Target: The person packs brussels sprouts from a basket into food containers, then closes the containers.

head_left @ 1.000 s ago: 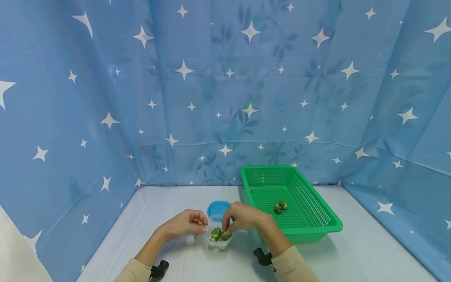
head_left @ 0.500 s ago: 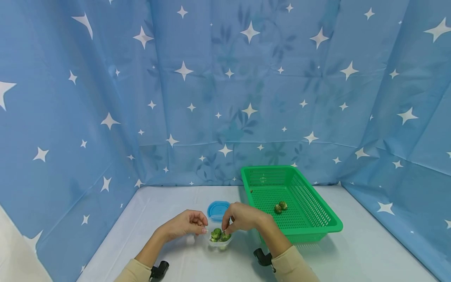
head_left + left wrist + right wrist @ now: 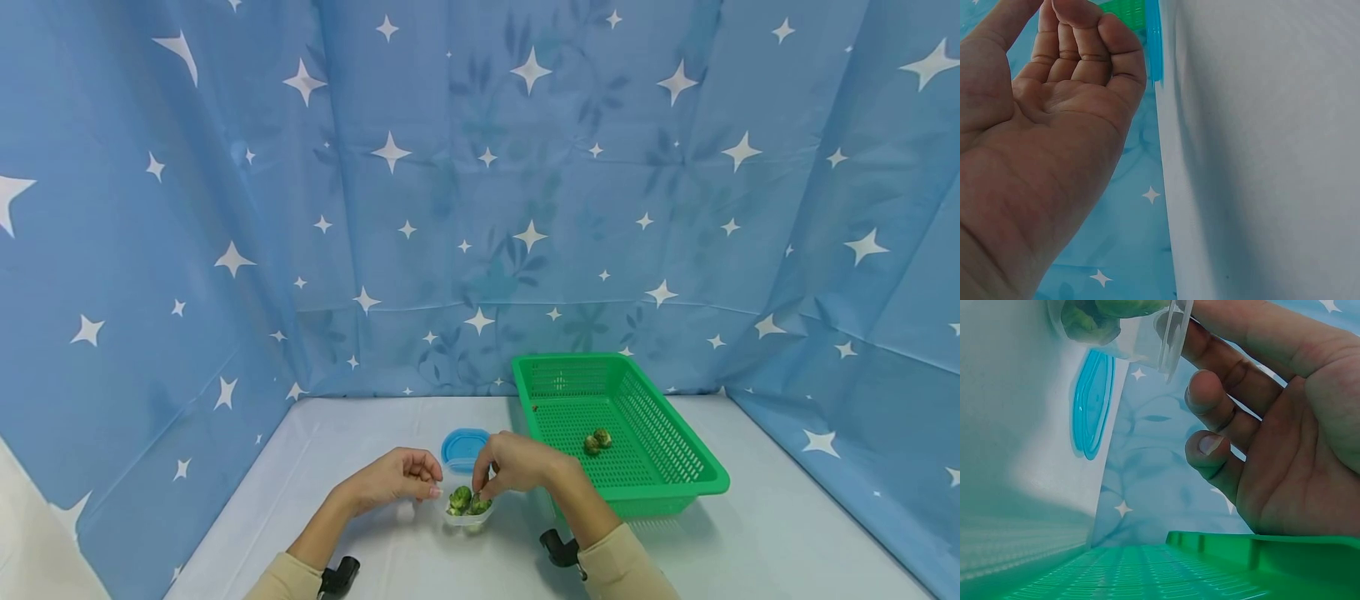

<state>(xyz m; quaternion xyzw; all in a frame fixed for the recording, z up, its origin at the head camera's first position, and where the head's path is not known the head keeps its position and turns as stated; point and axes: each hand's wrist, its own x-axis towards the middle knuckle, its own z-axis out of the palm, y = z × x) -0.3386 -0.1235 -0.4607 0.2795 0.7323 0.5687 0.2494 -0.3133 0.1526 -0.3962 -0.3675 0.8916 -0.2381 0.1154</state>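
In the head view, a small clear plastic container [image 3: 467,521] holds green Brussels sprouts [image 3: 460,499] on the white table. My right hand [image 3: 517,460] reaches down into it, thumb and index finger pinching the right-hand Brussels sprout [image 3: 481,506]. The right wrist view shows the container wall [image 3: 1141,347] beside those fingers, the other fingers [image 3: 1207,447] loosely curled and the pinch itself out of sight. My left hand [image 3: 397,479] hovers by the container's left rim, thumb tip close to it. Its fingers [image 3: 1088,44] are loosely bent, and nothing shows in the palm.
A blue lid [image 3: 463,446] lies just behind the container. To the right stands a large green basket [image 3: 697,475] with a couple of Brussels sprouts [image 3: 597,440] on its floor. A blue starry curtain [image 3: 480,208] closes off the back and sides.
The Brussels sprout under my right fingertips has settled slightly lower in the container. Both hands stay nearly where they were.
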